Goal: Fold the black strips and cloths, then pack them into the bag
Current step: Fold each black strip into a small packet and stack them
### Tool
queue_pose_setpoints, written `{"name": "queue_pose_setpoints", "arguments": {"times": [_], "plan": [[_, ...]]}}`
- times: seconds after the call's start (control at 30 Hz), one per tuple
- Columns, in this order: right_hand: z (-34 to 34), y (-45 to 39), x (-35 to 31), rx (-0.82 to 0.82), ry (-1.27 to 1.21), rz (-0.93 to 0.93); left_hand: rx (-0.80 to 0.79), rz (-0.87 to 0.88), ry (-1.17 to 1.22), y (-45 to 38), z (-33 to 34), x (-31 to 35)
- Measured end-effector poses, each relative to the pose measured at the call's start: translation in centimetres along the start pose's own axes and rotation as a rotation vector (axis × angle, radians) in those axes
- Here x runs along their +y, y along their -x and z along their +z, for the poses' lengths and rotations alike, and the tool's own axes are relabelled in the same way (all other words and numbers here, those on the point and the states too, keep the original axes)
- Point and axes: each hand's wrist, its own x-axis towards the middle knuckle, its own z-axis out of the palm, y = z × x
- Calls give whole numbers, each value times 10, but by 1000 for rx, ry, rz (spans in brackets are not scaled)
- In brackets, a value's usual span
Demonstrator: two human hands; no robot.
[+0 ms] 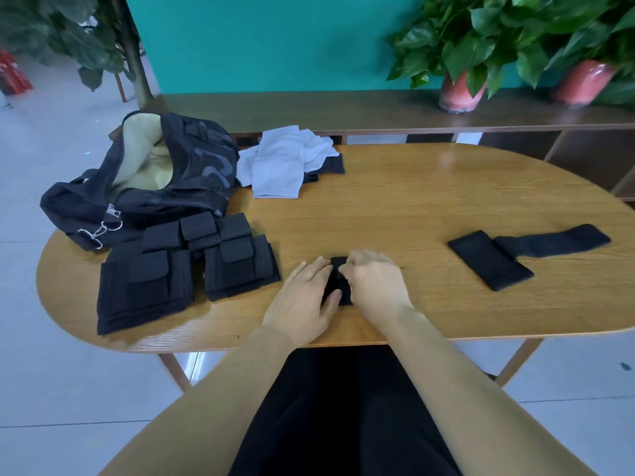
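Wooden table: oval top, taken here as the landmark for all entries.

Folded black strip: lies at the near edge of the table, at the middle, small and compact, mostly covered by both hands.

Left hand: rests flat on the left part of the folded black strip, fingers straight and pressing down, thumb laid across the strip's near end. Nothing is clasped.

Right hand: sits on the right part of the same strip, fingers curled inward, fingertips pinching the strip's upper edge.

Stack of folded black strips: on the table's left portion, near edge side; several pieces piled in two adjoining heaps, some with perforated texture.

Black bag: at the table's far left end, overhanging the rim, mouth open and showing a pale lining; metal clips hang from its near side. It touches the far side of the stack.

Pale cloths: loose heap at the table's far edge, just right of the bag; a dark piece shows beneath their right side.

Unfolded black strip: on the table's right portion, well apart from the hands; a wide flat panel with a narrower band stretching toward the right end.

Potted plants: on a dark shelf beyond the table's far edge, in reddish pots.
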Motion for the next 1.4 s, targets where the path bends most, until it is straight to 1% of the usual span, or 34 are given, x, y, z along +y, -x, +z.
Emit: {"name": "queue_pose_setpoints", "arguments": {"times": [0.17,0.3,0.37,0.4,0.47,0.5,0.57,0.63,0.67,0.7,0.83,0.93,1.13,1.27,1.4], "plan": [[6,14,-9,59,2,10,-4,6,-12,-1,1,0],[5,13,-8,42,-77,38,-18,14,-8,-2,-1,2],[-2,13,-2,-60,-156,133,-42,-5,37,-2,-5,4],[-6,12,3,-66,-214,208,-36,-19,65,-4,-7,6],[-13,11,12,16,-240,355,23,-59,91,-10,-10,9],[-14,9,17,5,-209,425,54,-99,88,-14,-12,11],[-17,4,24,-162,-143,549,62,-212,54,-25,-15,15],[-16,2,27,-323,-130,601,-22,-334,-12,-35,-19,19],[-15,1,28,-362,-139,607,-74,-384,-41,-39,-21,21],[-13,1,28,-368,-161,611,-114,-425,-56,-43,-21,21],[-11,-3,26,-322,-249,661,-193,-518,-38,-54,-25,21],[-11,-3,20,-273,-248,639,-194,-523,-18,-56,-26,22],[-9,9,1,-86,-246,595,-28,-481,6,-37,-23,28],[-12,3,-14,-20,-223,527,67,-481,65,-26,-34,20],[-15,-10,-42,35,-252,427,169,-536,105,-7,-54,0]]}}
